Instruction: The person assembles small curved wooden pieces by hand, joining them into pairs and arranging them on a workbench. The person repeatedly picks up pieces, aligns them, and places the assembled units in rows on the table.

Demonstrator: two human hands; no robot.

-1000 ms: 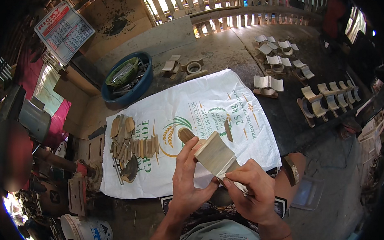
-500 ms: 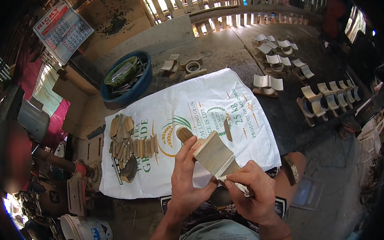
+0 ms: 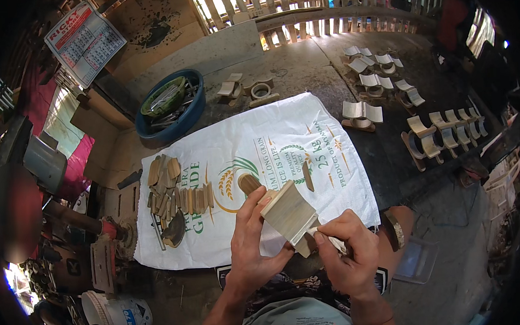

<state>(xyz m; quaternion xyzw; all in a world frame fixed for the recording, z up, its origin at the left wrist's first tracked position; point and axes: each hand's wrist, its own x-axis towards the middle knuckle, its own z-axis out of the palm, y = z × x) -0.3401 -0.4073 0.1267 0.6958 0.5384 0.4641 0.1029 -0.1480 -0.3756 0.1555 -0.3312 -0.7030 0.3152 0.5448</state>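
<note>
- Head view: hands meet low in the middle, over the near edge of a white sack (image 3: 271, 144) spread flat on the floor.
- Left hand (image 3: 249, 245) has its grip closed around a pale bamboo piece (image 3: 289, 211). Fingers go up its left side and the thumb sits under it.
- The bamboo piece is held up in the air, tilted, between both hands.
- Right hand (image 3: 347, 249) has its grip pinched shut on a thin light strip (image 3: 334, 241) at the bottom corner of the bamboo piece. The strip touches that corner.
- A brown bamboo stub (image 3: 248, 182) lies on the sack just above the left hand.
- A pile of flat brown slats (image 3: 176, 193) lies on the left part of the sack.
- A blue tub (image 3: 172, 111) with a green bowl in it sits past the sack's far left corner.
- Rows of curved bamboo stands (image 3: 441, 132) sit on the floor to the right, well apart from the hands.
- A white bucket (image 3: 118, 314) stands at the lower left.
</note>
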